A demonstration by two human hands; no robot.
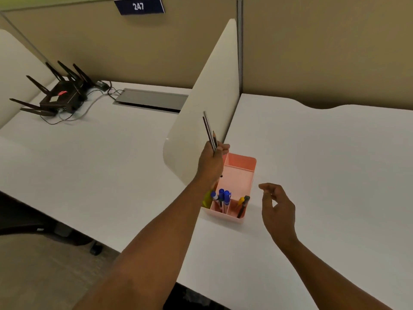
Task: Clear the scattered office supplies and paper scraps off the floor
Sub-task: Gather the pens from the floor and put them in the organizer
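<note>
The left hand (211,161) grips a small bundle of dark pencils (210,132), tips pointing up toward 11 o'clock, right over the far-left edge of the pink organizer (240,173) on the white worktop (324,175). Blue pens (223,196) stand in the organizer's near compartments. The right hand (276,208) hovers at the organizer's 3 o'clock, fingers loosely curled, holding nothing.
</note>
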